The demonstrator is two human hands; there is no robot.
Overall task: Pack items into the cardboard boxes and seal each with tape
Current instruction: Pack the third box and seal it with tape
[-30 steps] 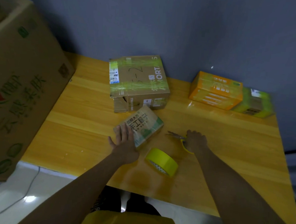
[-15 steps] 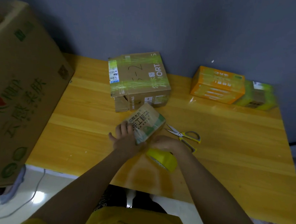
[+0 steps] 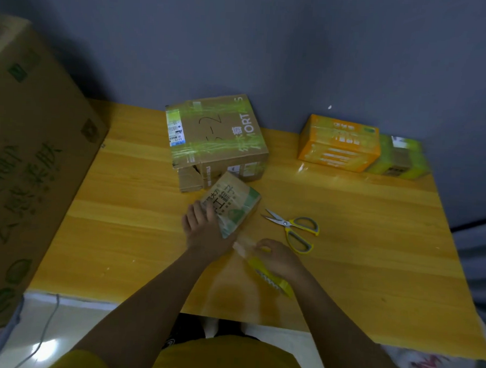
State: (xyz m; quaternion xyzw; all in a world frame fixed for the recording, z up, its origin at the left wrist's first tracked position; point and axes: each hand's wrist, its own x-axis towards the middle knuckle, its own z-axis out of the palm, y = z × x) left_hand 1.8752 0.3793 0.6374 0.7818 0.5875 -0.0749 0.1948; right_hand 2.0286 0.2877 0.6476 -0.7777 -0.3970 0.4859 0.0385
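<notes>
A small cardboard box (image 3: pixel 231 203) with green print lies in the middle of the wooden table (image 3: pixel 373 247). My left hand (image 3: pixel 203 229) rests on its near left end and holds it down, fingers laid over the top. Just right of it, my right hand (image 3: pixel 277 258) grips a yellow tape roll (image 3: pixel 273 278); a clear strip of tape (image 3: pixel 243 244) stretches from the roll to the box's near end. A larger cardboard box (image 3: pixel 216 137), bound with greenish tape, stands behind the small one.
Yellow-handled scissors (image 3: pixel 295 228) lie to the right of the small box. An orange box (image 3: pixel 339 144) and a green-taped box (image 3: pixel 400 161) stand at the back right. A big printed carton (image 3: pixel 25 172) leans at the table's left edge.
My right hand left the scissors, took up the yellow tape roll and pulled a strip out from the small box. My left hand stayed on the box.
</notes>
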